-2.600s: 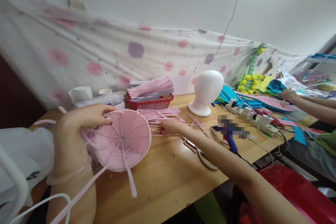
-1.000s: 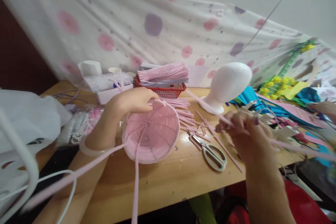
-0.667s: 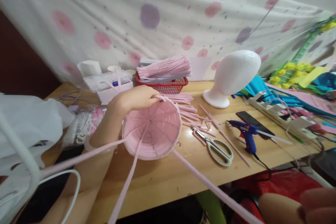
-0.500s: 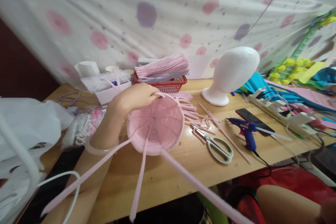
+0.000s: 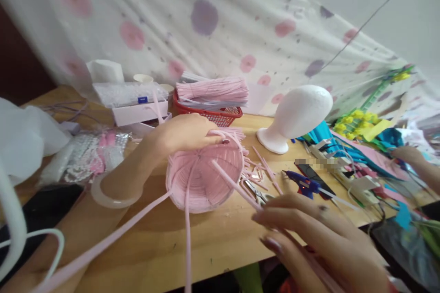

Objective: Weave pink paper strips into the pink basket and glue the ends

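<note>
My left hand (image 5: 185,135) grips the far rim of a round pink bowl-shaped piece (image 5: 202,187) built from coiled pipe cleaners, its hollow facing me. Long pink stems reach out from it: one (image 5: 127,224) runs to the lower left across my forearm, another (image 5: 187,238) hangs straight down toward me. A third pink pipe cleaner (image 5: 235,185) slants to the lower right, and my right hand (image 5: 319,233) has its fingers closed around it. Part of that stem is hidden by the fingers.
Scissors (image 5: 253,190), a blue glue gun (image 5: 304,183) and a phone (image 5: 314,178) lie right of the bowl. Behind are a red basket (image 5: 206,114) of pipe cleaners and a white foam head (image 5: 299,112). Bagged beads (image 5: 85,155) lie left. Another person's hand (image 5: 409,158) is far right.
My right hand has come into view from the lower right and taken hold of the right-hand stem. The bowl is still in my left hand; the view has shifted and tilted slightly.
</note>
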`<action>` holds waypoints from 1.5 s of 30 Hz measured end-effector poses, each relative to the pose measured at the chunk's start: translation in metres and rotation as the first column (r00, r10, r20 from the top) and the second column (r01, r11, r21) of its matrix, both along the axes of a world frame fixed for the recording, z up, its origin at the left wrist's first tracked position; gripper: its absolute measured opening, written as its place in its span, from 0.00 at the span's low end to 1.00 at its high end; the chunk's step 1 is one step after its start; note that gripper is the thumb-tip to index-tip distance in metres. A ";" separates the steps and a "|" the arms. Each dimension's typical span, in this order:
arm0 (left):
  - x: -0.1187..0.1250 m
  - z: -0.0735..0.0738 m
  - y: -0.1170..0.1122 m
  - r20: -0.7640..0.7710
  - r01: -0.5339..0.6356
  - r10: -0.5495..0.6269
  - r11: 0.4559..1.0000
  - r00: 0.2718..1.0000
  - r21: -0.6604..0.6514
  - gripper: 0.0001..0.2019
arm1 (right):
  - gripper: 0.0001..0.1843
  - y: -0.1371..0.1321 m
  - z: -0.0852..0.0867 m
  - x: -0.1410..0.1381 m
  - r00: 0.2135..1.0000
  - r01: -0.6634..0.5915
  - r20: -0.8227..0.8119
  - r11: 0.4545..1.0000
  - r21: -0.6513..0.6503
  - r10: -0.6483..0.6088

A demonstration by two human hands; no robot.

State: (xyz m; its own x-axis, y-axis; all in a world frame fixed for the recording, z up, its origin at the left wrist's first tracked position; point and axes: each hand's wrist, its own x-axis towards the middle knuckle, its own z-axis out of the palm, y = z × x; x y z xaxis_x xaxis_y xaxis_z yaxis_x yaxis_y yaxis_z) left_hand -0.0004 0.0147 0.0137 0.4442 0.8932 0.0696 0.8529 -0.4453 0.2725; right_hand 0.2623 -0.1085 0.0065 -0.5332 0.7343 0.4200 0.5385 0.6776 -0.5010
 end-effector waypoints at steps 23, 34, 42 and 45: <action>0.010 0.007 -0.007 -0.044 -0.112 0.111 0.993 0.993 -0.023 0.29 | 0.10 0.074 -0.074 -0.048 0.995 -0.088 0.071 0.974 0.210 0.074; 0.011 0.007 -0.006 -0.046 -0.138 0.137 0.990 0.989 -0.023 0.30 | 0.10 0.073 -0.068 -0.046 0.994 -0.072 0.094 0.978 0.197 0.054; 0.010 0.006 -0.005 -0.037 -0.136 0.135 0.990 0.990 -0.026 0.29 | 0.11 0.076 -0.072 -0.049 0.994 -0.074 0.093 0.983 0.166 0.059; 0.010 0.005 -0.004 -0.040 -0.141 0.139 0.990 0.989 -0.026 0.30 | 0.11 0.076 -0.072 -0.050 0.992 -0.088 0.103 0.987 0.138 0.075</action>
State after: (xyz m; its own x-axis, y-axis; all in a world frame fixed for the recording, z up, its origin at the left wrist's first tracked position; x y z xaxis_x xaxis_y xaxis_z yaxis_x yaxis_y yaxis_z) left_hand 0.0095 0.0103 0.0184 0.3164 0.9482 0.0291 0.9162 -0.3134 0.2498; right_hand 0.2128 -0.0320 -0.0659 -0.6322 0.6235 0.4600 0.5198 0.7816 -0.3448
